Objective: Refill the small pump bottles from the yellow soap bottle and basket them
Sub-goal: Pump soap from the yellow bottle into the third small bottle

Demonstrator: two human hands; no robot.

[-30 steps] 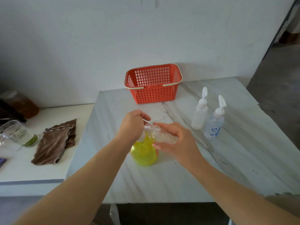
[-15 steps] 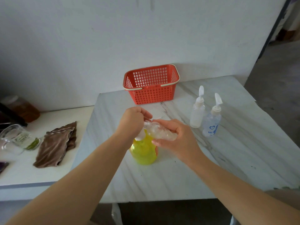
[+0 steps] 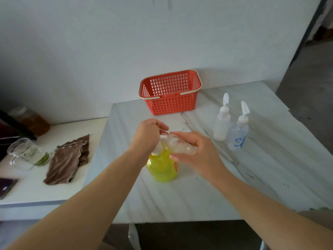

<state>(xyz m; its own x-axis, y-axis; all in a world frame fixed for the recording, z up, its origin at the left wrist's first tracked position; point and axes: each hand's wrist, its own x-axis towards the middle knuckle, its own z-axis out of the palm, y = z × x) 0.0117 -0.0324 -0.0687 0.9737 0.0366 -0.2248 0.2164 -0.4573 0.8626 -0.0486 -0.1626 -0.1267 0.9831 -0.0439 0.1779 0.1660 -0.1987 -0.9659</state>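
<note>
Marble table (image 3: 270, 177) fills mid-frame, red basket (image 3: 171, 103) upper centre. Yellow soap bottle (image 3: 162, 168) upright, centre. L hand (image 3: 146, 136) curls over its pump top; R hand (image 3: 200, 154) grips clear small bottle (image 3: 178, 147), tipped sideways at spout. Step: prob. filling. Next: steady aim while pumping. 2 pump bottles (image 3: 221, 127) stand centre-right.

Soap bottles and basket on the marble table (image 3: 270, 159)
Yellow soap bottle (image 3: 163, 170) upright near the front edge, a clear small bottle (image 3: 180, 146) tilted sideways over its top; two pump bottles (image 3: 221, 126) (image 3: 237, 136) upright rightward; red basket (image 3: 171, 103) at the back edge.
</note>
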